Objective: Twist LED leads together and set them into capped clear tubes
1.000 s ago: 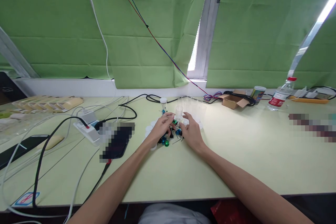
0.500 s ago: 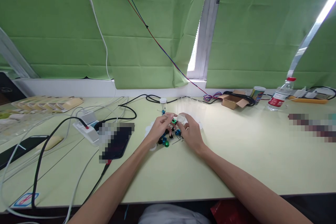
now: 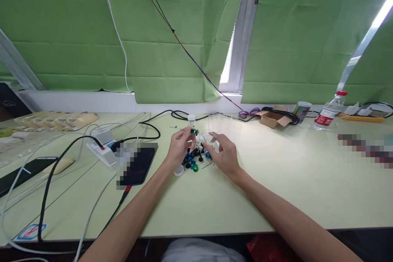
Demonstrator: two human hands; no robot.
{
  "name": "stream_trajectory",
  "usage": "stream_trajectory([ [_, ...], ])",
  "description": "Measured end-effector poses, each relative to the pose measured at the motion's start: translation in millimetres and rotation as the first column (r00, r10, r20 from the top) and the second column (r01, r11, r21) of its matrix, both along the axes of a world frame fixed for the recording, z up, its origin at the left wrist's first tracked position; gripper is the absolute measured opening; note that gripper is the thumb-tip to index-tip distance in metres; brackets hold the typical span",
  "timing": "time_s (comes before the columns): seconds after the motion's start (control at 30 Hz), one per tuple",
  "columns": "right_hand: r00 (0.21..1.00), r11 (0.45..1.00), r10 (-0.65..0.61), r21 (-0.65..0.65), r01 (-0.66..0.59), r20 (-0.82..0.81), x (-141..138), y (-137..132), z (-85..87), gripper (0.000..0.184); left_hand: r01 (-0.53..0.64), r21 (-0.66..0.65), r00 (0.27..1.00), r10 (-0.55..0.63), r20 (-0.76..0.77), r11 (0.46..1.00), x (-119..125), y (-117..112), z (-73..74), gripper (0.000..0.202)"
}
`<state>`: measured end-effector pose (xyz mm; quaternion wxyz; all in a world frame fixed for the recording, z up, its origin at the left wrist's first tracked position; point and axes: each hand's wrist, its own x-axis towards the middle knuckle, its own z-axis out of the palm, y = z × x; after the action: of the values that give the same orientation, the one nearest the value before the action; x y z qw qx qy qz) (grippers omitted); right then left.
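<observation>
My left hand [image 3: 180,144] pinches a small green-and-dark piece [image 3: 193,132] between thumb and fingers, above a pile. My right hand [image 3: 225,151] is curled, thumb and forefinger round what looks like a clear plastic tube [image 3: 202,138]; its outline is faint and partly hidden by the fingers. Under both hands lies a heap of small blue and black pieces [image 3: 188,157] and thin metal pins. A shiny green ball [image 3: 195,168] sits at its near edge. A white round cap [image 3: 178,170] rests to the left. Behind, a clear bottle with a white lid [image 3: 191,119] stands upright.
Clear containers [image 3: 219,120] stand behind my right hand. To the left are a dark phone [image 3: 143,166], a white power strip [image 3: 102,153] and tangled cables. An open cardboard box [image 3: 272,119], a patterned can [image 3: 302,111] and a water bottle [image 3: 327,114] stand at the back right.
My left hand has moved left with the green piece, away from my right hand. The right hand has shifted slightly, and more of the pile shows between the hands.
</observation>
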<state>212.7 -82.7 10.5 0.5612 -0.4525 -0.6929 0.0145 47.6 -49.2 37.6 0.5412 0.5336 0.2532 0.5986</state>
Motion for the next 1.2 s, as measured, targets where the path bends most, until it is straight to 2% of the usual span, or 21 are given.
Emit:
stream_trajectory([
  [0.13, 0.998, 1.000, -0.017, -0.011, 0.018, 0.060, 0, 2, -2.7, 0.031, 0.010, -0.008, 1.000, -0.010, -0.005, 1.000, 1, -2, 0.7, 0.034],
  [0.3, 0.997, 0.999, 0.032, -0.018, -0.031, 0.075, -1, 3, -6.3, 0.029, -0.018, 0.012, 0.999, 0.018, -0.027, 1.000, 2, -3, 1.0, 0.033],
  [0.7, 0.994, 0.996, 0.074, -0.052, -0.070, 0.086, -3, 3, -7.5, 0.027, -0.095, 0.057, 0.964, 0.106, -0.242, 0.994, 1, 1, -6.0, 0.024],
  [0.8, 0.992, 0.995, 0.083, -0.066, -0.077, 0.092, -3, 3, -8.2, 0.024, -0.068, -0.021, 0.972, 0.062, -0.226, 0.997, 0, -1, -3.6, 0.024],
  [0.97, 0.989, 0.992, 0.105, -0.084, -0.097, 0.100, -4, 4, -9.0, 0.021, 0.049, -0.180, 0.985, -0.078, -0.156, 0.982, -1, -2, -0.7, 0.027],
  [1.2, 0.987, 0.985, 0.139, -0.111, -0.129, 0.083, -4, 4, -10.7, 0.019, 0.135, -0.247, 0.987, -0.151, -0.050, 0.960, -2, 1, -1.6, 0.028],
])
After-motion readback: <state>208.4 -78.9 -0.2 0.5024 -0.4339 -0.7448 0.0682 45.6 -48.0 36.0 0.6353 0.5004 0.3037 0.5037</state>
